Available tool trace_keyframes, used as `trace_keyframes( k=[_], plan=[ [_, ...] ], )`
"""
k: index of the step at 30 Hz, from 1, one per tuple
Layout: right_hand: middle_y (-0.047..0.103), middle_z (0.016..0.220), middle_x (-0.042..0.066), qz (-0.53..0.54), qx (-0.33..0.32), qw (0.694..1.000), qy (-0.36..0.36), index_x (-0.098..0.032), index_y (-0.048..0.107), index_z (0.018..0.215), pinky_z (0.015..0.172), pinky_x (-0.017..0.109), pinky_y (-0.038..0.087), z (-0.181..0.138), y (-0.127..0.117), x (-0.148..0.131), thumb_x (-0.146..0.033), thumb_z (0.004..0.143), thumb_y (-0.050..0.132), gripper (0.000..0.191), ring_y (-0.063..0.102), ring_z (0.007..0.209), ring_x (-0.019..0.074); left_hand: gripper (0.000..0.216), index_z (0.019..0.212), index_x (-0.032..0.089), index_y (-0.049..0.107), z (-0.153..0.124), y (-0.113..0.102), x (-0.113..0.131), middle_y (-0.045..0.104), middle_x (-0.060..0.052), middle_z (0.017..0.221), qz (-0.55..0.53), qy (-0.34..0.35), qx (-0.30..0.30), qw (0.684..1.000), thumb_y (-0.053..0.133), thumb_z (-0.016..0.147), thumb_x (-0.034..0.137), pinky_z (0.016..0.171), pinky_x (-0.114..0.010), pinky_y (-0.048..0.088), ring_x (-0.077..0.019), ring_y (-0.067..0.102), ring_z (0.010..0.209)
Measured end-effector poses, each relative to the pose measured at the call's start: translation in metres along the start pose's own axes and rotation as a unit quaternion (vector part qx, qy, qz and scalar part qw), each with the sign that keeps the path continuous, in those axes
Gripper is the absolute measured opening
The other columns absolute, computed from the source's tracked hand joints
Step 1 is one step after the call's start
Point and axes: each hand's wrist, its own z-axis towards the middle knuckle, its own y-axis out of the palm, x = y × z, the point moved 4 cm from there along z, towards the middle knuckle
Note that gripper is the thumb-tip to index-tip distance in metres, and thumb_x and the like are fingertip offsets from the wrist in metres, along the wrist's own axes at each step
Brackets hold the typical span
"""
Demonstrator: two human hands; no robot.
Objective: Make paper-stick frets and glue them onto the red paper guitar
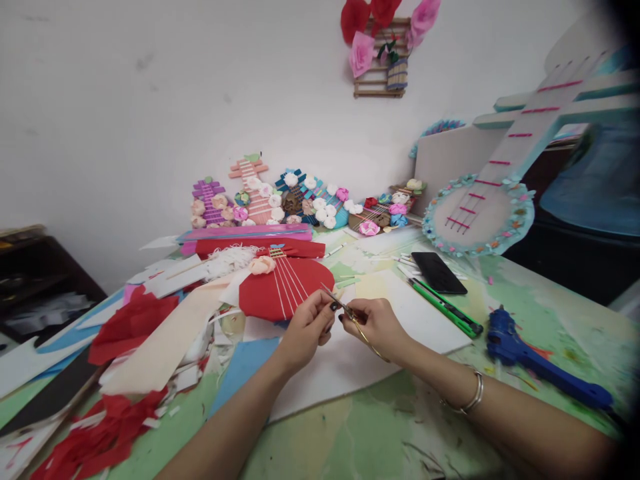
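Over the white board point(310, 393) my two hands are close together. My right hand point(375, 327) grips a small pair of scissors point(357, 323) with gold-coloured handles, the blades pointing up and left. The fingers of my left hand point(310, 327) are pinched near the blades; whatever lies between them is too small to make out. Just behind my left hand lies a red paper instrument body point(263, 293) with white strings and a peach paper flower point(262, 265) at its top left. Blue paper point(245, 370) lies beside my left forearm.
To the right are a blue glue gun point(545, 370), a green utility knife point(445, 307) and a black phone point(440, 272). Red crepe paper point(133, 323) and scraps cover the left. Several flower-decorated paper instruments point(257, 197) line the wall; a large pale-blue one point(480, 213) leans at the right.
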Motion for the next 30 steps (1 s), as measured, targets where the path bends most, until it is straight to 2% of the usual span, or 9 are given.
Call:
trace_keyframes(
  k=[3, 6, 10, 13, 19, 24, 30],
  plan=[
    [0.029, 0.048, -0.006, -0.007, 0.004, 1.000, 0.006, -0.016, 0.043, 0.051, 0.045, 0.019, 0.022, 0.001, -0.001, 0.001, -0.023, 0.068, 0.053, 0.022, 0.026, 0.049, 0.0067, 0.023, 0.076, 0.018, 0.044, 0.000, -0.001, 0.002, 0.032, 0.009, 0.051, 0.009, 0.004, 0.004, 1.000, 0.054, 0.082, 0.038, 0.040, -0.016, 0.019, -0.0036, 0.023, 0.042],
    [0.031, 0.048, -0.006, -0.003, 0.020, 0.999, 0.030, -0.016, 0.045, 0.052, 0.045, 0.019, 0.023, 0.003, -0.004, 0.002, -0.028, 0.070, 0.054, 0.023, 0.028, 0.048, 0.0069, 0.022, 0.078, 0.016, 0.048, -0.001, -0.004, 0.009, 0.039, 0.007, 0.052, 0.048, 0.031, 0.015, 0.998, 0.054, 0.083, 0.037, 0.041, -0.016, 0.022, -0.0037, 0.029, 0.043],
    [0.037, 0.049, -0.006, -0.012, 0.052, 0.997, 0.062, -0.016, 0.053, 0.060, 0.046, 0.020, 0.026, 0.006, -0.011, 0.005, -0.032, 0.069, 0.058, 0.018, 0.034, 0.049, 0.0081, 0.018, 0.086, 0.015, 0.055, -0.001, -0.007, 0.019, 0.057, 0.000, 0.063, 0.083, 0.090, 0.027, 0.992, 0.054, 0.083, 0.033, 0.052, -0.019, 0.037, -0.0086, 0.050, 0.058],
    [0.038, 0.048, -0.006, -0.025, 0.049, 0.997, 0.056, -0.017, 0.055, 0.064, 0.047, 0.020, 0.028, 0.006, -0.014, 0.005, -0.032, 0.069, 0.059, 0.016, 0.035, 0.049, 0.0085, 0.017, 0.086, 0.015, 0.057, -0.001, -0.008, 0.020, 0.062, -0.003, 0.071, 0.081, 0.103, 0.049, 0.990, 0.059, 0.080, 0.031, 0.061, -0.023, 0.045, -0.0130, 0.058, 0.069],
    [0.039, 0.050, -0.007, -0.086, 0.039, 0.995, -0.039, -0.017, 0.057, 0.070, 0.048, 0.019, 0.028, 0.002, -0.015, -0.006, -0.027, 0.069, 0.061, 0.011, 0.036, 0.047, 0.0073, 0.015, 0.079, 0.014, 0.061, -0.002, -0.014, 0.019, 0.065, -0.002, 0.071, 0.081, 0.089, 0.105, 0.987, 0.067, 0.073, 0.027, 0.054, -0.022, 0.047, -0.0107, 0.059, 0.059],
    [0.041, 0.054, -0.006, -0.147, 0.050, 0.981, -0.118, -0.017, 0.056, 0.070, 0.051, 0.018, 0.028, -0.001, -0.016, -0.011, -0.024, 0.070, 0.062, 0.010, 0.038, 0.050, 0.0067, 0.016, 0.076, 0.012, 0.062, -0.003, -0.012, 0.018, 0.065, -0.002, 0.063, 0.074, 0.070, 0.092, 0.991, 0.070, 0.069, 0.024, 0.047, -0.021, 0.044, -0.0105, 0.057, 0.050],
    [0.041, 0.053, -0.005, -0.181, 0.069, 0.969, -0.151, -0.016, 0.058, 0.071, 0.051, 0.018, 0.029, -0.002, -0.018, -0.013, -0.026, 0.074, 0.059, 0.011, 0.039, 0.048, 0.0070, 0.016, 0.076, 0.012, 0.063, -0.003, -0.009, 0.018, 0.065, -0.003, 0.061, 0.053, 0.057, 0.068, 0.995, 0.069, 0.069, 0.025, 0.039, -0.019, 0.038, -0.0102, 0.056, 0.045]
  ],
)
